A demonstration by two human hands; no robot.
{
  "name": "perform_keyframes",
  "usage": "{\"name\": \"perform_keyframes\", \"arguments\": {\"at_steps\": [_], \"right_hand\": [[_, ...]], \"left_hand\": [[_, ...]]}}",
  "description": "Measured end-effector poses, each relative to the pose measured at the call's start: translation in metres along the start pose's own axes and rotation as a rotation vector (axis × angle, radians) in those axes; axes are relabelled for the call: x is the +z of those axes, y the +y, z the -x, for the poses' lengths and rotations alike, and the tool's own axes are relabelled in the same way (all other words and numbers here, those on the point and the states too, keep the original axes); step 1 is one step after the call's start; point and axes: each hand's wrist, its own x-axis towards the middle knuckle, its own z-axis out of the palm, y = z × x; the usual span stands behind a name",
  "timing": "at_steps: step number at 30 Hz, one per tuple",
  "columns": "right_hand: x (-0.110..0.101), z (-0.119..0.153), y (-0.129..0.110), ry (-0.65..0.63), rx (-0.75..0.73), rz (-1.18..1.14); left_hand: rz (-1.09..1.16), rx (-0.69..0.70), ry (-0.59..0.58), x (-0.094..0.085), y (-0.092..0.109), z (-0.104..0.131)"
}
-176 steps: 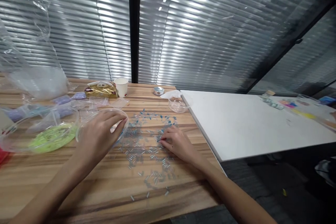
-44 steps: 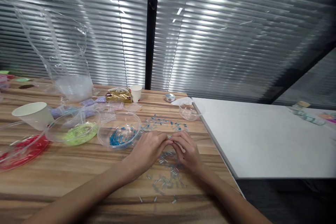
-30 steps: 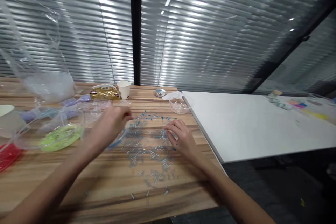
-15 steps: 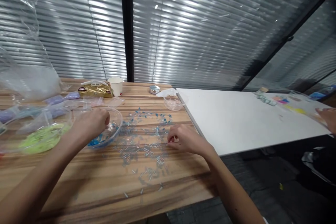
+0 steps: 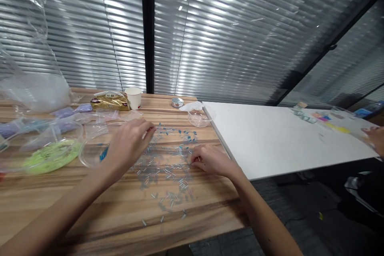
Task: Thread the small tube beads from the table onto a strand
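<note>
Many small tube beads [image 5: 171, 172], clear and blue, lie scattered over the wooden table. My left hand [image 5: 129, 140] hovers over their left side, fingers reaching forward and a little apart, with nothing visible in them. Part of a clear plastic bowl [image 5: 90, 154] with blue beads [image 5: 103, 153] inside is covered by that hand and forearm. At the right edge of the scatter, my right hand [image 5: 211, 160] rests low over the table. Its thumb and forefinger are pinched together; whatever is between them is too small to make out.
To the left sits a clear bowl of yellow-green pieces [image 5: 52, 156]. Behind are purple bags [image 5: 64, 113], a gold packet [image 5: 110, 101], a paper cup [image 5: 133, 98], a round tin [image 5: 177, 103] and another clear bowl [image 5: 199, 118]. A white table [image 5: 270, 140] adjoins; another person's hand [image 5: 375, 138] is far right.
My left hand has moved right, from above the bowl to the left part of the scattered beads, and its fingers have extended. My right hand stays nearly in place, still pinched.
</note>
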Motion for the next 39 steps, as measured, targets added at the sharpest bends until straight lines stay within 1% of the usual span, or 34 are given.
{"name": "perform_keyframes", "arguments": {"at_steps": [2,3,4,5,7,10,13,17,21,24,27,30,32,34,38,39], "right_hand": [[-0.001,0.000,0.000,-0.058,-0.014,-0.006],[-0.001,0.000,0.000,-0.060,-0.022,-0.009],[0.000,-0.001,0.000,-0.032,-0.032,-0.016],[0.001,-0.002,-0.001,0.019,-0.046,-0.029],[0.004,-0.005,-0.003,0.163,-0.086,-0.096],[0.014,-0.012,-0.010,0.371,-0.152,-0.279],[0.025,-0.017,-0.020,0.484,-0.194,-0.433],[0.038,-0.020,-0.027,0.535,-0.180,-0.524],[0.042,-0.020,-0.027,0.551,-0.150,-0.652],[0.042,-0.020,-0.026,0.556,-0.140,-0.741],[0.041,-0.020,-0.028,0.573,-0.140,-0.749],[0.040,-0.020,-0.030,0.575,-0.145,-0.736],[0.039,-0.019,-0.031,0.574,-0.141,-0.730],[0.037,-0.018,-0.032,0.597,-0.133,-0.696],[0.035,-0.018,-0.028,0.662,-0.112,-0.549],[0.035,-0.018,-0.026,0.675,-0.112,-0.505]], "left_hand": [[0.049,0.168,0.097,0.009,0.010,0.006],[0.067,0.243,0.114,0.014,0.015,0.010],[0.085,0.302,0.114,0.017,0.020,0.013],[0.099,0.354,0.101,0.020,0.023,0.015],[0.131,0.446,0.078,0.024,0.029,0.019],[0.179,0.536,0.082,0.028,0.032,0.022],[0.207,0.571,0.075,0.031,0.030,0.024],[0.257,0.571,0.062,0.035,0.029,0.026],[0.316,0.539,0.085,0.034,0.029,0.025],[0.396,0.484,0.026,0.034,0.028,0.025],[0.482,0.397,-0.051,0.036,0.028,0.026],[0.524,0.375,-0.051,0.035,0.029,0.026],[0.524,0.382,-0.009,0.030,0.028,0.025],[0.501,0.374,0.069,0.022,0.026,0.021],[0.410,0.291,0.350,0.000,0.011,0.008],[0.357,0.259,0.389,-0.006,0.005,0.005]]}}
